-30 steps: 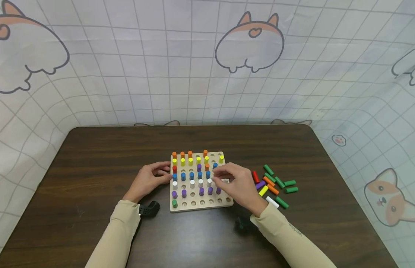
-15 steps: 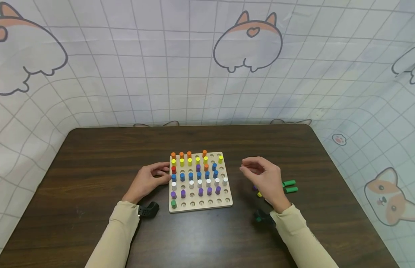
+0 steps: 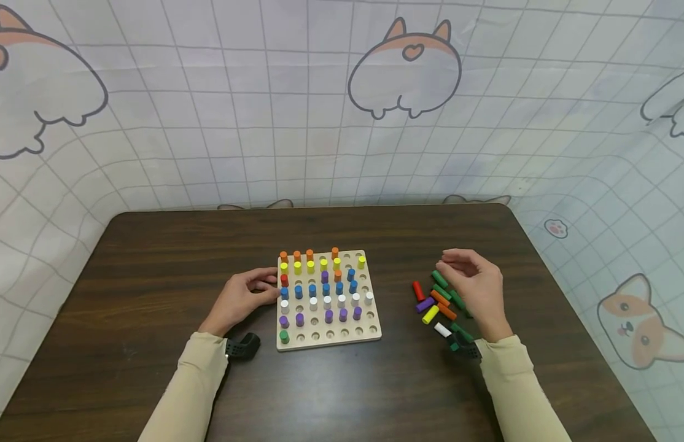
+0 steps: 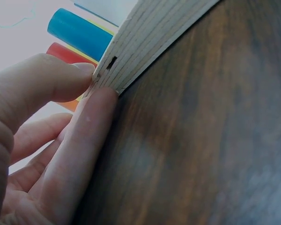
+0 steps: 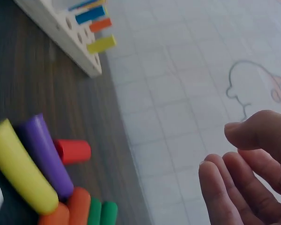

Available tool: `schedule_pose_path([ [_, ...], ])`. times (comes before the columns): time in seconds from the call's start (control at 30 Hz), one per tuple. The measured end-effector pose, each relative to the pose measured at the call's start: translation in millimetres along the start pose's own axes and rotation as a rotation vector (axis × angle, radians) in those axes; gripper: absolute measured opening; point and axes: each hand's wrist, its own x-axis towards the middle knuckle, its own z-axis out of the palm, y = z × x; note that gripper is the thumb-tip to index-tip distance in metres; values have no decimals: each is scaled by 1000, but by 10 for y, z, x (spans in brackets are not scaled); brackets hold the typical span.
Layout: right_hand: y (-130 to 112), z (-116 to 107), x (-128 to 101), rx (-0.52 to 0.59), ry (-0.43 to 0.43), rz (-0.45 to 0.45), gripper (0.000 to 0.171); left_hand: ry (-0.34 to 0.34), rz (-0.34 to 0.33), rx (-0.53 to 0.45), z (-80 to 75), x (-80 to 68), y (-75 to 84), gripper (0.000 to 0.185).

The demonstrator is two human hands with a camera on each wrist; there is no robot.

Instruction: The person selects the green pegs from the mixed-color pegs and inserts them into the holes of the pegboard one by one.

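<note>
A square wooden pegboard lies on the table with rows of coloured pegs upright in many holes. At its left edge, my left hand holds the board; the left wrist view has the thumb and a finger against its side, near a blue peg. My right hand is over the right side of a loose peg pile, its fingers loosely bent with nothing visible between them. A red peg, a purple peg, a yellow peg and a white peg lie there, partly beside several green and orange ones.
The dark wooden table runs back to a white grid-patterned cloth with cartoon dogs. Black wrist cameras sit under both wrists, the left one close to the tabletop.
My right hand has moved right, from over the board to the loose pegs. A white peg now shows at the right end of the white row. My left hand has stayed at the board's edge.
</note>
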Motion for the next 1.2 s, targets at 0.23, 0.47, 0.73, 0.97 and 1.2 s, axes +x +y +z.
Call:
schedule_pose_path([
  [0.23, 119, -106, 68, -6, 21, 52, 33, 1, 8, 4, 5, -3, -9, 61],
  [0.47, 300, -136, 116, -109, -28, 93, 35, -2, 10, 12, 13, -3, -10, 61],
  [0.73, 418, -170, 159, -230, -170, 125, 31, -4, 12, 6, 4, -7, 17, 61],
  [0.97, 411, -168, 220, -299, -242, 128, 30, 2, 5, 17, -15, -3, -16, 62],
  [1.2, 369, -146, 290, -350, -284, 137, 31, 1, -2, 20, 0, -2, 3, 62],
])
